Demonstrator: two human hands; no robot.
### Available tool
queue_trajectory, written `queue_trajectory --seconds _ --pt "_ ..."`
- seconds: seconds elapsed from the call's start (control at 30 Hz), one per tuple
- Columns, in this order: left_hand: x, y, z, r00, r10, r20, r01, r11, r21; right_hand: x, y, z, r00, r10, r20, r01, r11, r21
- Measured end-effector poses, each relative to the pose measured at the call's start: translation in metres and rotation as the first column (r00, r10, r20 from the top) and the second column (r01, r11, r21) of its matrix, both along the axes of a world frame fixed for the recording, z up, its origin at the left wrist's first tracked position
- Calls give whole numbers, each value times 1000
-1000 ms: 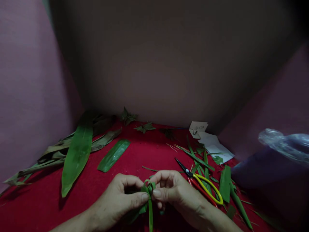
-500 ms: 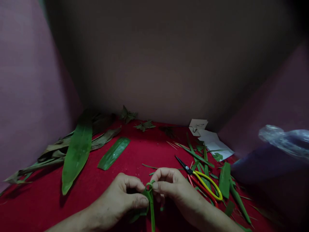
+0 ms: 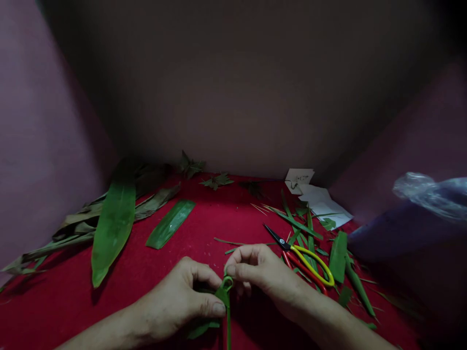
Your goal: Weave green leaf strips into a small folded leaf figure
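Note:
My left hand (image 3: 178, 296) pinches a folded green leaf piece (image 3: 222, 294) between thumb and fingers, low in the middle of the head view. At its top the leaf curls into a small loop, and a narrow strip hangs straight down from it. My right hand (image 3: 260, 274) has thumb and forefinger closed on the leaf's end just above the loop. More of the green leaf shows beneath my left hand. Scissors (image 3: 299, 260) with one yellow and one red handle lie to the right of my right hand, their dark blades pointing up and left.
On the red cloth (image 3: 215, 223) lie a cut leaf piece (image 3: 170, 223), a long whole leaf (image 3: 114, 228) and dried leaves (image 3: 76, 236) at left. Leaf scraps (image 3: 339, 257) and white papers (image 3: 324, 206) are at right. Clear plastic (image 3: 430, 194) sits far right.
My right fingers have shifted slightly up and left, to the top of the loop. The loop looks tighter and more turned. The whole view has tilted slightly, moving the background up.

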State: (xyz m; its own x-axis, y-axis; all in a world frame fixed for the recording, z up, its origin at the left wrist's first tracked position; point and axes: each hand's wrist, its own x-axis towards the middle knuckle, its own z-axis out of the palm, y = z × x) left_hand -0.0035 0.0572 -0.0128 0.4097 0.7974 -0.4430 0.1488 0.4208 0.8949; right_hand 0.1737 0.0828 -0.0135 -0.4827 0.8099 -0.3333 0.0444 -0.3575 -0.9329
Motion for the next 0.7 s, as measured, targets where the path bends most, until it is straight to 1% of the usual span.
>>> queue_trajectory --seconds 0.07,0.13,0.23,0.33,0.43,0.57,0.63,0.7 --pt "1 -1 -1 1000 12 -19 -13 999 -50 -1 -1 0 1000 -13 17 12 999 32" --pt "2 -2 0 1000 5 -29 -7 997 -70 -2 -1 -1 999 -24 27 22 997 68" --pt "2 -3 0 1000 -13 -19 12 996 -87 -4 -2 0 998 -41 41 37 995 96" --pt "1 -3 -1 999 -49 -11 48 997 -64 -3 -2 1 998 -56 20 54 995 82" --pt "-2 -1 -2 999 -37 -2 37 998 -52 -1 -1 1 996 -53 -65 55 998 30" --pt "-5 2 -2 997 45 61 -42 998 -43 1 1 -5 964 -61 -258 52 998 -43" --pt "-6 4 -2 991 65 117 -60 997 -46 2 1 -9 949 -18 -314 1 998 -55" --pt "-6 5 -3 981 87 175 -81 996 -42 1 0 -11 944 26 -327 -46 998 -52"
